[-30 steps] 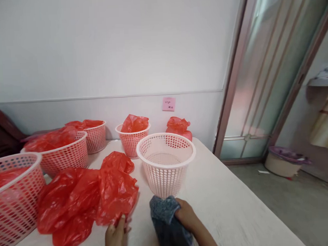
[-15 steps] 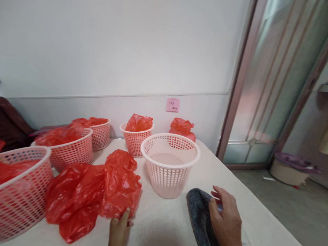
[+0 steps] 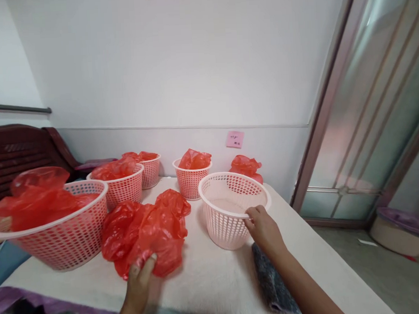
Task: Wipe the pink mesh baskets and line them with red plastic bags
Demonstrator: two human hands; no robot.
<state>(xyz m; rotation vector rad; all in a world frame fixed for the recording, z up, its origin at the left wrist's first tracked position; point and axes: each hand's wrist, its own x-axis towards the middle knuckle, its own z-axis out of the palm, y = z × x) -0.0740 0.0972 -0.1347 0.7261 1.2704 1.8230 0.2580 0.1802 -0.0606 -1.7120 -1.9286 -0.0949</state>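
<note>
My right hand (image 3: pixel 264 226) is closed over the near right rim of a pale pink plastic basket (image 3: pixel 227 224) with perforated walls, which stands upright and holds nothing that I can see. My left hand (image 3: pixel 138 280) pinches the near edge of a crumpled red plastic bag (image 3: pixel 164 234) on the table. Against it, to the left, lies another heap of red plastic bag (image 3: pixel 120 227). Partly under my right forearm is a folded dark grey cloth (image 3: pixel 272 280), close in front of the basket.
Several pink baskets with red bags in them line the left and back, the largest basket (image 3: pixel 67 249) at the left. Another red bag (image 3: pixel 245 167) sits behind the bare basket. A pink note (image 3: pixel 235 139) is on the wall. The white table's (image 3: pixel 327 263) right edge drops to the floor.
My right hand has left the grey cloth and taken hold of the basket's rim. My left hand has pulled the red bags closer together. The view has turned left.
</note>
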